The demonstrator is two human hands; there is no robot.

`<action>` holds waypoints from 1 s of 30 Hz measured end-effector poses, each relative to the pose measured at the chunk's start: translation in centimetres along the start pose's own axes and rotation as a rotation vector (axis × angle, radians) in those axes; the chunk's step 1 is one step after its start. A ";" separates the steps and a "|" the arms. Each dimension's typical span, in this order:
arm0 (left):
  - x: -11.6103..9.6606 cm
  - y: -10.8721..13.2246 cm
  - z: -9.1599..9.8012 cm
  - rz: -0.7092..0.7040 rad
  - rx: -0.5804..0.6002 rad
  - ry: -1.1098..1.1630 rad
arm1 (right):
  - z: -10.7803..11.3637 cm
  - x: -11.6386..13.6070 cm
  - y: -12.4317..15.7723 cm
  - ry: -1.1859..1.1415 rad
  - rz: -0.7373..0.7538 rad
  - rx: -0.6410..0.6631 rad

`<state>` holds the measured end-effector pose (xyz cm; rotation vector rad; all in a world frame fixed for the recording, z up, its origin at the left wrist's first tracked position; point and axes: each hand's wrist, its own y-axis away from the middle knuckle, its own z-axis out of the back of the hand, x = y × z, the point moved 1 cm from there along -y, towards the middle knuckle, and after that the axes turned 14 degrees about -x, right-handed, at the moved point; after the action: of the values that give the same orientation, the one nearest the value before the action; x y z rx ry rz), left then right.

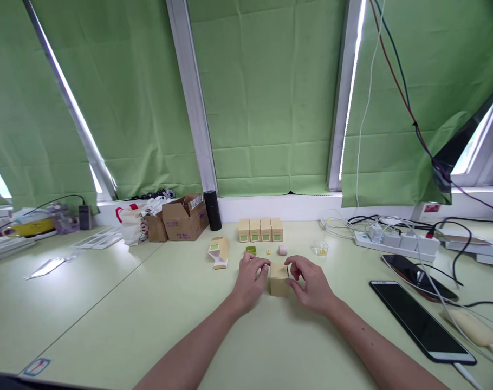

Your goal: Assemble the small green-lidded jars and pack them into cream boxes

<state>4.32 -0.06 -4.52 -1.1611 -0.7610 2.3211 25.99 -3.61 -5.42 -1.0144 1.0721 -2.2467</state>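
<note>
A small tan cardboard box (279, 284) stands upright on the table between my hands, its top closed. My left hand (251, 277) has bent fingers, with the fingertips at the box's upper left edge. On the other side, my right hand (309, 283) pinches in at the right edge with thumb and forefinger. Just beyond lie a green open container (251, 250), a tiny yellow piece (268, 252), a pale pink roll-shaped piece (283, 250) and a clear dish (320, 248) with something yellow in it. An opened tan box (219, 252) lies to the left.
Several matching tan boxes (260, 230) stand in a row at the back. Farther left are a brown carton (185, 218), a black cylinder (212, 210) and a cloth bag (131, 225). Phones (421, 319), cables and a white power strip (396, 244) crowd the right side.
</note>
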 end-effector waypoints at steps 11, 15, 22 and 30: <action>-0.3 0.1 0.1 -0.045 -0.055 -0.006 | -1.2 -1.6 0.0 -0.006 -0.252 -0.089; -0.4 0.3 0.1 -0.061 -0.049 0.001 | -1.7 -2.2 0.1 0.010 -0.296 -0.085; -0.5 0.4 0.1 -0.077 -0.031 0.025 | -2.1 -2.8 0.4 0.072 -0.366 -0.048; 0.5 -0.1 -0.2 -0.015 -0.040 -0.168 | -2.2 -4.2 1.3 0.295 -0.333 0.057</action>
<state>4.25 0.37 -4.87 -0.9817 -0.8754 2.4230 26.98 -0.62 -9.20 -0.9108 1.0066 -2.7478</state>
